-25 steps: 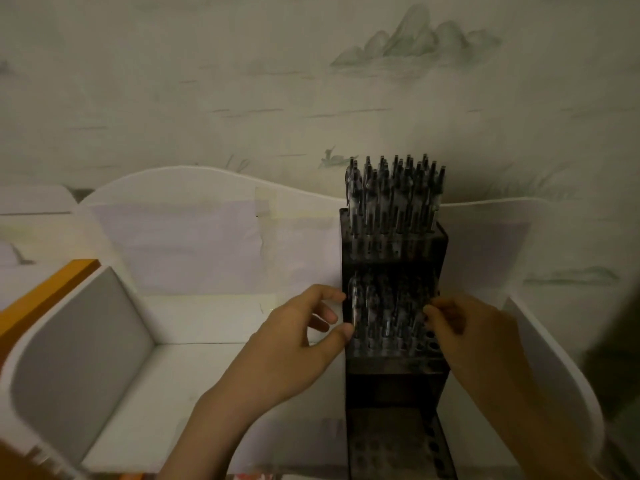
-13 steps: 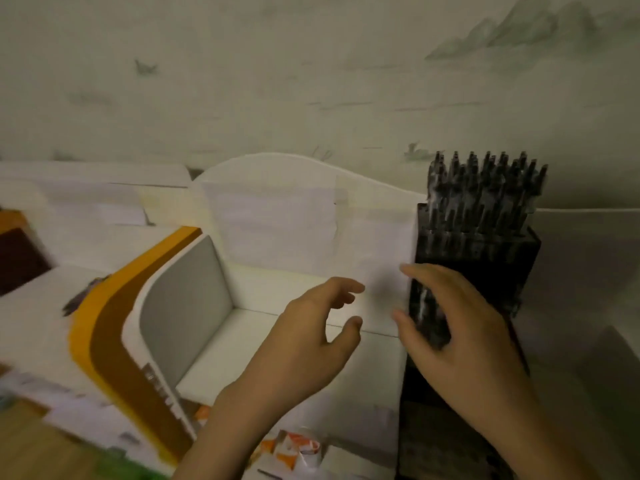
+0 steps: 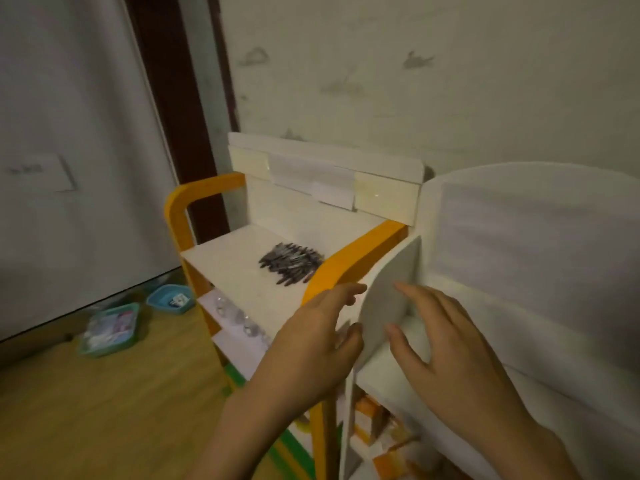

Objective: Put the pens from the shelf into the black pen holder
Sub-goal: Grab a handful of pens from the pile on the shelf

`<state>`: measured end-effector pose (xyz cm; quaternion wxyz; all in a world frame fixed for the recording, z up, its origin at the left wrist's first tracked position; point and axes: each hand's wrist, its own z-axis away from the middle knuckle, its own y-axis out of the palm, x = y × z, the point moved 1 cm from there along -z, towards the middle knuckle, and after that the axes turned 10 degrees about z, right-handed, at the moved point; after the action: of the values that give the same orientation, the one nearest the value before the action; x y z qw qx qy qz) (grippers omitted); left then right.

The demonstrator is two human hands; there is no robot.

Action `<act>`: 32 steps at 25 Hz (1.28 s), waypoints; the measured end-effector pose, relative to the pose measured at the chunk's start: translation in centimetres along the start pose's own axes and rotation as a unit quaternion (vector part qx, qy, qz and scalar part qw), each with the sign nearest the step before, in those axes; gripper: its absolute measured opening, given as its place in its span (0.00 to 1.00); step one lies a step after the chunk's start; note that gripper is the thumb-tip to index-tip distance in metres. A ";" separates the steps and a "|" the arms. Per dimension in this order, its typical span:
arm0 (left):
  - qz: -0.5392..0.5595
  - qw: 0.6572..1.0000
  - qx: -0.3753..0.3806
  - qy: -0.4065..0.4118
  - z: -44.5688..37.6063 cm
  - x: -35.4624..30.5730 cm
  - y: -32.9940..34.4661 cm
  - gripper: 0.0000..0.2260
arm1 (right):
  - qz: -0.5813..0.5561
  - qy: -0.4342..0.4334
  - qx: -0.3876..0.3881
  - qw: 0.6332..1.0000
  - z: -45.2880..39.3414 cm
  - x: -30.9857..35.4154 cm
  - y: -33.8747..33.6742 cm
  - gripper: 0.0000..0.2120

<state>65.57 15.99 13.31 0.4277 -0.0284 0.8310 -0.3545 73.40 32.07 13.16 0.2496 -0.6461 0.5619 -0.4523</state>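
A heap of dark pens is seen lying on the white top board of the shelf, toward its far right corner, just left of the shelf's orange side rail. The black pen holder is not in view. The left hand is held in the near middle, over the near end of the orange rail, its grip apart with relaxed fingers and nothing held. The right hand is held just right of it, fingers spread and loose, also empty, in front of a white rounded divider panel that stands between the two hands. Whether either hand touches the panel cannot be told. On the wooden floor at the far left, two teal baskets are seen.
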 end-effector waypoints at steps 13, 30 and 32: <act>-0.012 1.000 -0.013 -0.009 -7.2 24.2 -19.7 0.23 | 0.031 0.038 0.011 0.999 -17.7 17.6 19.5 0.26; 0.001 0.991 0.107 -0.082 -29.9 44.7 -12.8 0.24 | 0.087 0.196 0.088 0.973 -35.4 8.6 34.9 0.24; -0.006 0.986 0.125 -0.106 -31.3 47.0 -11.2 0.24 | 0.099 0.210 0.096 0.968 -36.1 7.9 36.1 0.24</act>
<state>10.08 8.87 -0.29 0.5117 -0.0173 0.7300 -0.4528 23.79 22.43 2.37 0.2310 -0.4507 0.6166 -0.6028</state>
